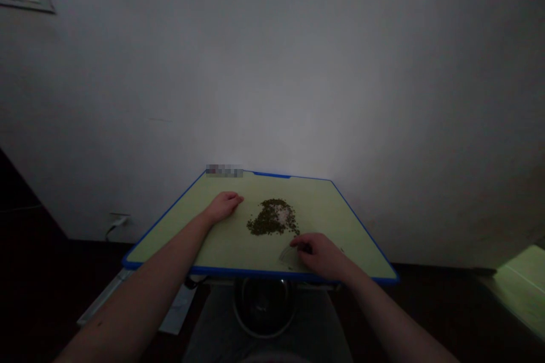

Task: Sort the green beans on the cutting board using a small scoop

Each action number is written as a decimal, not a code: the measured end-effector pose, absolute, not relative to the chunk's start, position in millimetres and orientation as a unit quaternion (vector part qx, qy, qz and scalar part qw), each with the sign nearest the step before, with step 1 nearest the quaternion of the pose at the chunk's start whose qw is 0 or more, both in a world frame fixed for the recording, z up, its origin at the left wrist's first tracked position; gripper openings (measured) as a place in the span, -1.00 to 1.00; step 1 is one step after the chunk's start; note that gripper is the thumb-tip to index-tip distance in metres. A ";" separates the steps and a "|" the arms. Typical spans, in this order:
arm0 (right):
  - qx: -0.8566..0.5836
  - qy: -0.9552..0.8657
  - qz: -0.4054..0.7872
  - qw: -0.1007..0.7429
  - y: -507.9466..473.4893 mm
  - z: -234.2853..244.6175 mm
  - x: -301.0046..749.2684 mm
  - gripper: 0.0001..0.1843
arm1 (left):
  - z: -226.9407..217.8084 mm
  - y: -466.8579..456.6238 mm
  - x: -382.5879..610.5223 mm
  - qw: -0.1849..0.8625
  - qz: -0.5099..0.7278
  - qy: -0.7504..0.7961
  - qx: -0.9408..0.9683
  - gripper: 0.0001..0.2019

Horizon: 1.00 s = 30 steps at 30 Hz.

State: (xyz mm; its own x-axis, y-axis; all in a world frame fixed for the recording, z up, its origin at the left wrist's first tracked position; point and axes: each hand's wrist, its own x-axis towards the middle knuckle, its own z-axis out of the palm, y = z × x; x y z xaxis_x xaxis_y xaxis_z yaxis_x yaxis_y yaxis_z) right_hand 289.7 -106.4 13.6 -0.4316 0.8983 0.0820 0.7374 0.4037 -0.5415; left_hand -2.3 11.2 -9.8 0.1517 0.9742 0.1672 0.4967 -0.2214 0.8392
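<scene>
**Ask:** What's on the left?

**Answer:** The left hand (223,207) rests on a green cutting board (255,271) with a blue rim. Its fingers curl loosely, narrow rather than spread, and it holds nothing. It sits just left of the pile, not touching it.

**Ask:** What pile?

**Answer:** A pile of small green seeds (272,218) lies near the middle of the board, toward the far edge, with some white grains (283,214) on its right side. It's dim, so they could be another small food, but seeds seems the best reading.

**Ask:** And the right hand?

**Answer:** The right hand (321,255) is at the near edge of the board, right of the pile's near end. Its fingers bend down onto a clear plastic piece (289,257) lying flat beside them. I can't tell whether it's gripping that piece or only touching it.

**Ask:** Anything else around?

**Answer:** A steel bowl (264,309) sits below the near edge of the board, and a pale wall (272,68) stands beyond the far edge, with a plugged-in cord (117,222) low on it to the left.
</scene>
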 end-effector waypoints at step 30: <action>-0.499 -0.811 0.236 0.192 -109.3 8.9 286.3 -0.58 | -9.7 11.9 -2.4 0.337 0.365 0.539 0.681 -0.62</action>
State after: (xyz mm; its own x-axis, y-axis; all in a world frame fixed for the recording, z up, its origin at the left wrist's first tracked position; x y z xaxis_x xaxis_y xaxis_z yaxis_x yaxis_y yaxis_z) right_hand 286.3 -109.3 8.9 -0.4274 0.9008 0.0762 0.7200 0.3901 -0.5739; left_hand -2.4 11.9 -9.7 0.1532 0.9790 0.1342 0.4871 -0.1930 0.8517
